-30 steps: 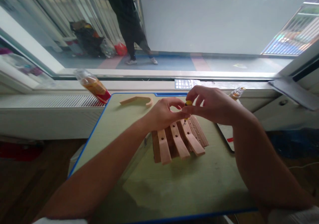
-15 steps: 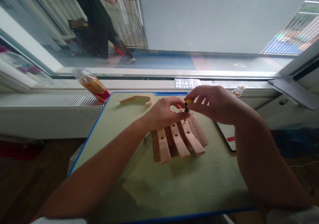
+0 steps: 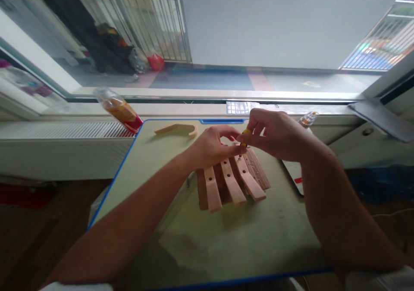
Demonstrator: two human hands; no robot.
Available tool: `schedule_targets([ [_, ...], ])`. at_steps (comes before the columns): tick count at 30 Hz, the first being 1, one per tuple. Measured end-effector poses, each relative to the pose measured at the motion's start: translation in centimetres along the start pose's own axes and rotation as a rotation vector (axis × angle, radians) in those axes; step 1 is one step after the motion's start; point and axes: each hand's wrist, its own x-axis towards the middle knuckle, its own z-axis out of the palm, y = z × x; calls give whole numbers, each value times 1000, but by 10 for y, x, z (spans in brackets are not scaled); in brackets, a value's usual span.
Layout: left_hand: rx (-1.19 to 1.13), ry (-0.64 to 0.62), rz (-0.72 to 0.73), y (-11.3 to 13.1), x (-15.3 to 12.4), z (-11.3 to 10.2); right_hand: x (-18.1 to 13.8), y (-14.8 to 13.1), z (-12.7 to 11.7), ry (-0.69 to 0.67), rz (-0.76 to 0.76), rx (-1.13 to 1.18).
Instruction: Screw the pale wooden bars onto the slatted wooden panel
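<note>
A short yellow-and-black screwdriver (image 3: 246,132) stands nearly upright over a light wooden strip with holes (image 3: 246,177). My right hand (image 3: 274,131) pinches its handle from above, thumb and fingers together. From the left, my left hand (image 3: 215,146) closes thumb and forefinger about the lower part of the screwdriver, just above the wood. Its tip meets the strip near a small metal screw (image 3: 239,158), though fingers partly hide the contact. Two more strips lie alongside, all across darker wooden pieces (image 3: 202,192). A loose curved wooden hook (image 3: 177,128) rests at the table's far left.
The pale table (image 3: 258,243) has a blue rim. A tilted drink bottle (image 3: 120,112) leans beyond its far left corner. At right lies a flat dark-edged object (image 3: 293,174), partly behind my forearm. A small metal piece (image 3: 188,182) is left of the wood. A person (image 3: 84,23) is outside the window.
My right hand has shifted slightly and its fingers now cover more of the screwdriver handle, which leans a little more right. The left hand stays put. Outside, the person has moved left.
</note>
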Motion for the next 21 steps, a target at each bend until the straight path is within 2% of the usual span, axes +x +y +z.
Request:
schedule_targets([
  [6, -2, -5, 9, -1, 0, -1, -1, 2, -1, -1, -26, 40],
  [9, -1, -6, -8, 1, -1, -1, -2, 4, -4, -46, -40, 124],
  [15, -13, 13, -6, 2, -2, -2, -4, 9, -8, -88, -161, 186],
  [21, -8, -5, -7, 2, -2, -2, -3, 6, -6, -60, -130, 140],
])
